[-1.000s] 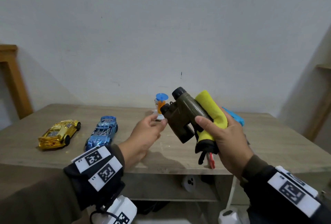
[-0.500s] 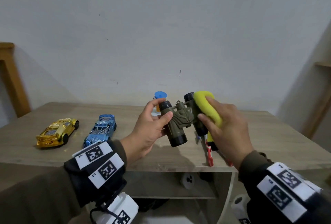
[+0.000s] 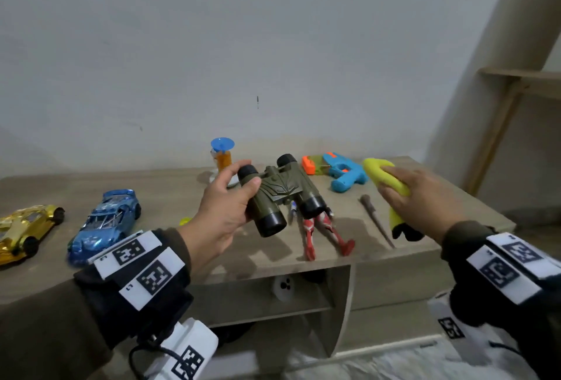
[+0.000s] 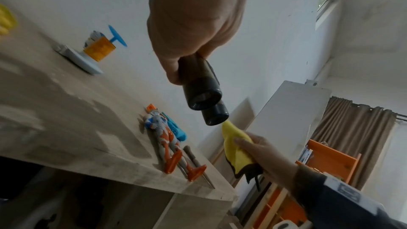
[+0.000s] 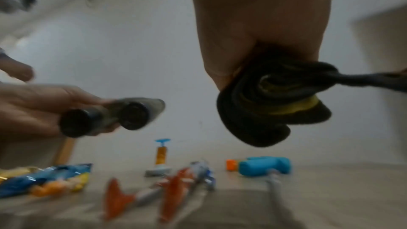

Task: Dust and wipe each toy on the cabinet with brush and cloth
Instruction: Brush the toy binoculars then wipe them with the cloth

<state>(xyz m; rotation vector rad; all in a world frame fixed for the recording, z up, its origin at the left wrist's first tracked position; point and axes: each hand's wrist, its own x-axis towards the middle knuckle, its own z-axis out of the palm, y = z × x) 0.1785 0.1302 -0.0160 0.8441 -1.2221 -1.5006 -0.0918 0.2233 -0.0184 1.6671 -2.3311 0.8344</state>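
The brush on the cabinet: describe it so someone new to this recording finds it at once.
Start at the wooden cabinet top and go to its right front part. Between the red action figure and the right hand holding the yellow cloth lies the brush, thin, brown and stick-like, the only drab, slender thing among the toys.
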